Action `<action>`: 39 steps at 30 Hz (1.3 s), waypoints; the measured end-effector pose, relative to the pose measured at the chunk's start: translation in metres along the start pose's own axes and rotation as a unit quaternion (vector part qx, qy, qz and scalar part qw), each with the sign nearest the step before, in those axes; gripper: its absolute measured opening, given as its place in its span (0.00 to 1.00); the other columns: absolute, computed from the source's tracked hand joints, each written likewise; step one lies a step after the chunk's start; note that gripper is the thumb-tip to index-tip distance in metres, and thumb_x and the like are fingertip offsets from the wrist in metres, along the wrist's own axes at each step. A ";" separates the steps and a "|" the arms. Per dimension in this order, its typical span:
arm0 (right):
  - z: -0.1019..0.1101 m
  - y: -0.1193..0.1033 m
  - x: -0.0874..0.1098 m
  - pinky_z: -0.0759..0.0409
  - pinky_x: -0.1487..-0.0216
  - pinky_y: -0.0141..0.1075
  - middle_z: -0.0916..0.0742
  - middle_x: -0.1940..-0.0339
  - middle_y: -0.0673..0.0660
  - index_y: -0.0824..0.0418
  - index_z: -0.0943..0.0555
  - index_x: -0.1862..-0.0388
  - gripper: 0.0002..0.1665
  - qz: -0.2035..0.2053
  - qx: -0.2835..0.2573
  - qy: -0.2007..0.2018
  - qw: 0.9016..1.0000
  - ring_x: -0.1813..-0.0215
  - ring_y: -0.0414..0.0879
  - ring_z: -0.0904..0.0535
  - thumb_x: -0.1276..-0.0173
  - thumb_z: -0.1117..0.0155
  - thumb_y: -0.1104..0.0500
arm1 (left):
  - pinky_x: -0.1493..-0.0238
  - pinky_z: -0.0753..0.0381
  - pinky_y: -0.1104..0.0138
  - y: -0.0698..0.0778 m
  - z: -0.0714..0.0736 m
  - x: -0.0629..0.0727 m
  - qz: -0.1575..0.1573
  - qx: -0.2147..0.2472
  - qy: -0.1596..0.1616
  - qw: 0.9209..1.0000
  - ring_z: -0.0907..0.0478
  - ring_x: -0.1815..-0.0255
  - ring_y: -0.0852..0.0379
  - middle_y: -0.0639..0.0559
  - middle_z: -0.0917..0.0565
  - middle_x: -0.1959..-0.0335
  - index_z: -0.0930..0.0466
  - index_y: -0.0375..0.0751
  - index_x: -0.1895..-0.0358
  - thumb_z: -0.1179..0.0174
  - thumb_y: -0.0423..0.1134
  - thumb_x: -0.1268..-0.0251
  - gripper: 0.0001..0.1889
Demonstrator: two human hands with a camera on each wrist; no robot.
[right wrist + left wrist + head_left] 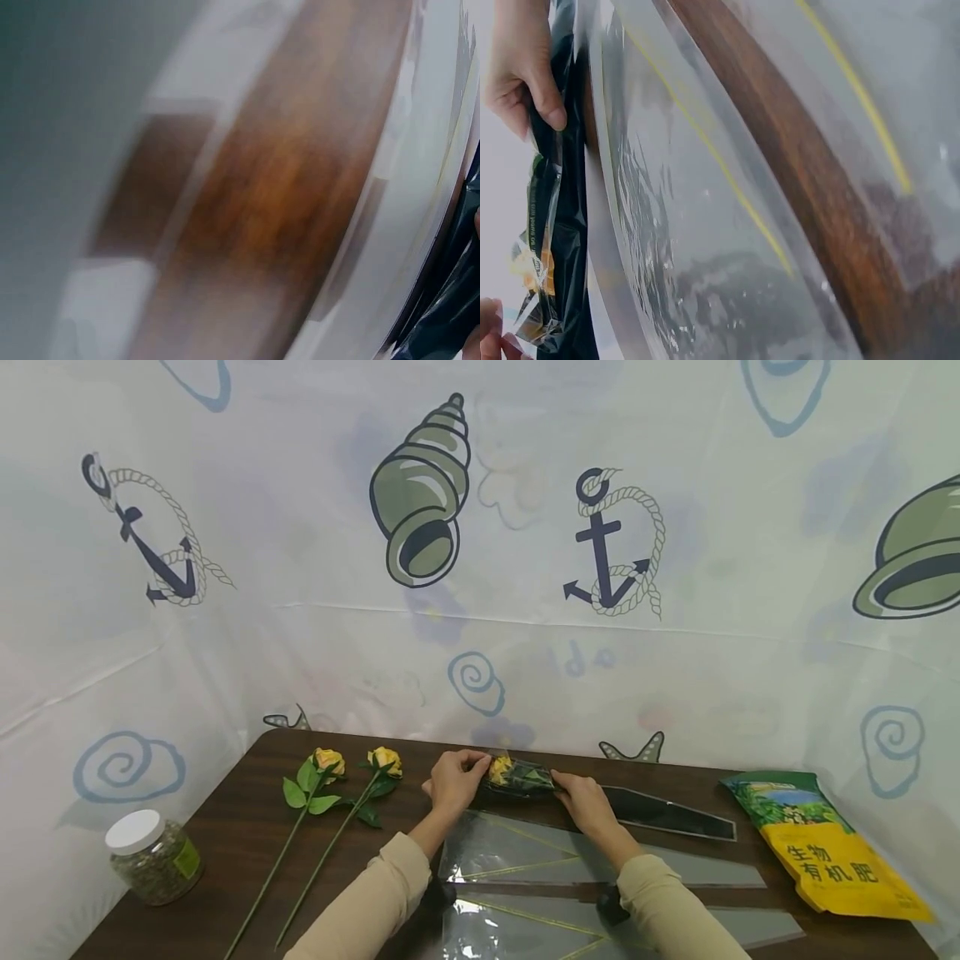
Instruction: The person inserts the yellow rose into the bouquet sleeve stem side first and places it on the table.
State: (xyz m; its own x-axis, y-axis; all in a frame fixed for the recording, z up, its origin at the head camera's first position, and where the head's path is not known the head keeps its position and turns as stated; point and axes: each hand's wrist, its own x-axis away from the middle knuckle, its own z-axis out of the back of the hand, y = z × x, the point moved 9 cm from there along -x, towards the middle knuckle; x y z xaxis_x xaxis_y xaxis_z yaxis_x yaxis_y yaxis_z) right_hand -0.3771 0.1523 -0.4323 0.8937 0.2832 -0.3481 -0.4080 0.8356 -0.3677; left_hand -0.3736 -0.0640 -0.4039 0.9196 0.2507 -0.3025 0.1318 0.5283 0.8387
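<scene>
A black sleeve [521,792] with a yellow rose [500,768] inside is pinched at one end by the left hand [454,782] and held farther along by the right hand [587,805].

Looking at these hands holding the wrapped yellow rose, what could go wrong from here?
1. The yellow rose sits in its black-backed wrapper between the left hand and right hand; squeezing or pulling hard might crush it or tear the wrapper.
2. The right forearm passes over two clear flower sleeves and could drag or crease them.
3. The white-lidded jar stands near the table's left edge, so the left forearm might knock it off.
</scene>
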 end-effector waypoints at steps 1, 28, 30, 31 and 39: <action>0.000 0.000 0.000 0.18 0.60 0.46 0.16 0.50 0.64 0.66 0.22 0.44 0.24 0.001 0.000 0.000 1.000 0.55 0.57 0.17 0.42 0.34 0.68 | 0.61 0.40 0.51 -0.001 0.001 0.001 0.010 0.010 0.002 1.000 0.24 0.67 0.53 0.56 0.15 0.67 0.13 0.51 0.70 0.35 0.47 0.42 0.06; 0.005 0.007 -0.004 0.24 0.47 0.53 0.20 0.44 0.70 0.68 0.26 0.40 0.27 -0.024 0.003 -0.029 0.999 0.44 0.63 0.23 0.40 0.36 0.67 | 0.41 0.47 0.38 -0.053 0.005 0.002 0.189 0.047 -0.033 0.980 0.26 0.47 0.41 0.47 0.15 0.59 0.12 0.46 0.67 0.35 0.48 0.43 0.10; 0.002 0.009 -0.004 0.31 0.40 0.56 0.24 0.40 0.71 0.68 0.29 0.37 0.30 -0.027 -0.003 -0.055 0.998 0.38 0.65 0.29 0.39 0.37 0.67 | 0.45 0.41 0.42 -0.053 0.005 0.001 0.174 0.007 -0.038 0.984 0.24 0.52 0.43 0.48 0.14 0.60 0.12 0.47 0.69 0.35 0.49 0.43 0.10; 0.000 0.010 -0.003 0.34 0.38 0.58 0.25 0.38 0.71 0.68 0.31 0.35 0.31 -0.027 -0.004 -0.068 0.997 0.36 0.66 0.31 0.38 0.37 0.66 | 0.47 0.38 0.43 -0.053 0.006 0.000 0.167 -0.011 -0.042 0.985 0.23 0.54 0.43 0.48 0.14 0.61 0.12 0.47 0.69 0.35 0.50 0.43 0.11; -0.010 0.019 0.007 0.51 0.33 0.66 0.39 0.30 0.75 0.68 0.42 0.28 0.39 -0.017 -0.026 -0.152 0.988 0.28 0.69 0.49 0.34 0.39 0.60 | 0.60 0.28 0.51 -0.056 0.006 -0.001 0.129 -0.116 -0.075 0.982 0.22 0.72 0.51 0.50 0.14 0.70 0.12 0.46 0.70 0.35 0.54 0.45 0.15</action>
State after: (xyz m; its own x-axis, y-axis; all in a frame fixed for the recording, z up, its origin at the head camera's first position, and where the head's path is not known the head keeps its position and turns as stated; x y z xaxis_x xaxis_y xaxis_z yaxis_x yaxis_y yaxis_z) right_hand -0.3807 0.1652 -0.4506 0.9187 0.3899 -0.0630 -0.3787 0.8242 -0.4211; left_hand -0.3801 -0.0984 -0.4478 0.9579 0.2871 -0.0077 -0.1852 0.6381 0.7473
